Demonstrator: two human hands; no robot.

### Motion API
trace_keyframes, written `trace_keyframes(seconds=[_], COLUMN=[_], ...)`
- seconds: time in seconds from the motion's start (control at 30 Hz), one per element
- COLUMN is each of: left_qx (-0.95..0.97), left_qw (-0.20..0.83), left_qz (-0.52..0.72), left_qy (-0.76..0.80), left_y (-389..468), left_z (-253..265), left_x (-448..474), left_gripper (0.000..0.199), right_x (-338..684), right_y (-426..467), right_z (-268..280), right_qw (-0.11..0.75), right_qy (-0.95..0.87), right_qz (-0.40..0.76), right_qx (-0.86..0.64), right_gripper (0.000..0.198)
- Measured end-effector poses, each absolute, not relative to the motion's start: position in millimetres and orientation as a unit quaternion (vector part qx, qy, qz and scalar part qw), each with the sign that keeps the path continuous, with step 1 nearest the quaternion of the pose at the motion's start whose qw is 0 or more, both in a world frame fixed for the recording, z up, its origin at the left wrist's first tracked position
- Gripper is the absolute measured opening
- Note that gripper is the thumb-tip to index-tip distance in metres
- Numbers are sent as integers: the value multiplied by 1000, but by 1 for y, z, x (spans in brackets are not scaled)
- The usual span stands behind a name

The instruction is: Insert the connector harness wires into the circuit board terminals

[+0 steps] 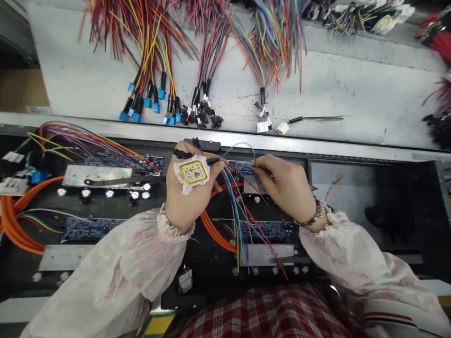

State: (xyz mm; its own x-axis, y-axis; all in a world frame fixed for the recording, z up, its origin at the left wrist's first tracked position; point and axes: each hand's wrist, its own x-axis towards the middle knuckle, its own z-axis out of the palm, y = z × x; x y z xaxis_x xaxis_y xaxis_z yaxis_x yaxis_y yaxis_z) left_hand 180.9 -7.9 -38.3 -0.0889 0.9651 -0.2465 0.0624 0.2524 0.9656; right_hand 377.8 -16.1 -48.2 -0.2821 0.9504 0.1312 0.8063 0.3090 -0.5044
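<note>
My left hand (188, 199) is closed on a wire harness (234, 197), at the black sleeve (213, 160) from which its loose coloured wires fan out. A white piece with a yellow face (192, 172), perhaps a connector, lies over that hand; small black connectors (183, 154) show beside it. With thumb and forefinger, my right hand (282, 183) pinches the end of a thin green wire (239, 144), which arches between the hands. The other wires hang down in front of a blue circuit board (273, 229) and a metal plate (269, 255).
Bundles of coloured wires with blue plugs (137, 115) lie on the grey shelf (352, 80) behind. A separate short harness (283, 126) is near its front edge. Thick orange cables (21, 230) loop at left inside the black housing (141, 206). A white connector (185, 280) sits near my body.
</note>
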Motion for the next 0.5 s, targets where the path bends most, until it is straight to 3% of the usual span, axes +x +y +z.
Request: trace_keyframes(seconds=[0.5], left_qx=[404], left_qw=[553], left_qz=[460], left_qy=[565], left_y=[-9], left_z=[-43], left_x=[178], left_gripper=[41], right_x=[376], right_y=[-11], right_z=[-60], right_qw=[215], right_qy=[-769], right_qz=[177], right_qx=[-575], right_gripper=[11])
